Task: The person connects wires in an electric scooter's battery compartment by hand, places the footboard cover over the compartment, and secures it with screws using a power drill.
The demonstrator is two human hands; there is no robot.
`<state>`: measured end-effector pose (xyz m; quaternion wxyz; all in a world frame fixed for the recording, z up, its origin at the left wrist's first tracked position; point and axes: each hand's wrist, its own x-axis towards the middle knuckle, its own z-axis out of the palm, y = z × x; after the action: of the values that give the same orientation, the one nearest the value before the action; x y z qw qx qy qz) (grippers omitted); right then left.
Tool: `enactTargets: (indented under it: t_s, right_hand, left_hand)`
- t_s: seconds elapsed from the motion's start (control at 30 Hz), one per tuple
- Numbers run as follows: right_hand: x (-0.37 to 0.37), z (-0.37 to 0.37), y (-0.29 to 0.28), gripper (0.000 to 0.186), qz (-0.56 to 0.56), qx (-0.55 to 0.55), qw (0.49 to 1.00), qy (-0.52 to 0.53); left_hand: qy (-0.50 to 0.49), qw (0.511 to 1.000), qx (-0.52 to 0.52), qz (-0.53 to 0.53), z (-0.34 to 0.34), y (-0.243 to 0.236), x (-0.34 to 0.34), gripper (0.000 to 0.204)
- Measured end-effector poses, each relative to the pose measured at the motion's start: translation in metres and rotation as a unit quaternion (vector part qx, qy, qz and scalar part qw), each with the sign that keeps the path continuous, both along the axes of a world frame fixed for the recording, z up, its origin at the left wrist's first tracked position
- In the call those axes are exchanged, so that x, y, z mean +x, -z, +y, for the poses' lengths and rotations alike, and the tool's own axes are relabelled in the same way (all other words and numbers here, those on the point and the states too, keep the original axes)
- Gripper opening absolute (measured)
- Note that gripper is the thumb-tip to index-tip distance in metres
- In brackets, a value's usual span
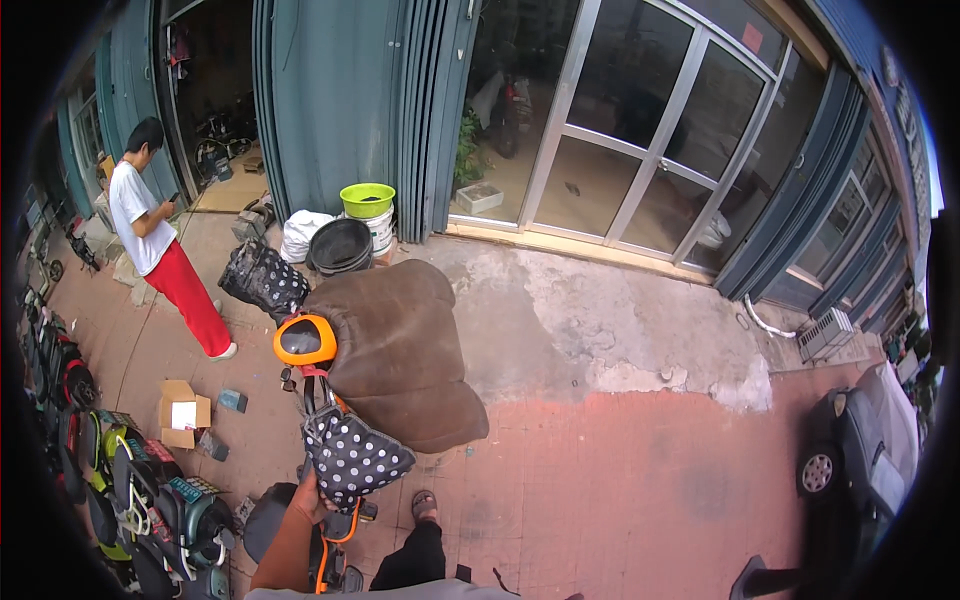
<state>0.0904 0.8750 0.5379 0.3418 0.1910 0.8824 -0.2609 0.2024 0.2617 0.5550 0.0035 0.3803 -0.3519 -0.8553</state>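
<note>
My left hand [312,496] reaches in from below to the lower edge of a black handlebar muff with white dots [356,450]. Its fingers go behind the fabric, so their grip is hidden. Beyond the muff is the scooter's orange front cowl with a dark panel [305,341]. A brown quilted wind cover [395,350] spreads out from the scooter's front. On its far side is a second dotted muff [265,282]. Orange frame tubing [341,528] shows below my hand, near my sandalled foot [425,505]. My right hand is out of the picture.
A person in red trousers [180,240] stands at the left, holding a phone. Parked scooters [150,500] crowd the lower left, near an open cardboard box [185,413]. Black and green tubs [342,245] stand by the blue-green wall. A car [860,460] is at the right.
</note>
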Motion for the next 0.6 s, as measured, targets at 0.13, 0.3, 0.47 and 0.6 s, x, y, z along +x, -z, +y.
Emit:
enactTargets:
  t_s: [0.13, 0.3, 0.47, 0.6]
  right_hand:
    - [-0.100, -0.084, -0.021, 0.038, 0.010, -0.042, 0.998, -0.043]
    - [-0.197, -0.170, -0.040, 0.036, 0.023, -0.092, 0.988, -0.125]
    - [-0.275, -0.232, -0.037, 0.035, 0.007, -0.114, 0.967, -0.229]
    - [-0.333, -0.256, -0.028, 0.033, -0.016, -0.116, 0.937, -0.328]
  left_hand:
    - [-0.009, 0.996, 0.087, -0.021, 0.022, -0.010, -0.025, 0.062]
    - [-0.004, 0.986, 0.143, 0.083, 0.054, -0.023, -0.104, 0.062]
    - [-0.061, 0.962, 0.180, 0.196, 0.052, -0.060, -0.237, 0.057]
    - [-0.141, 0.969, 0.116, 0.166, -0.007, -0.085, -0.324, 0.052]
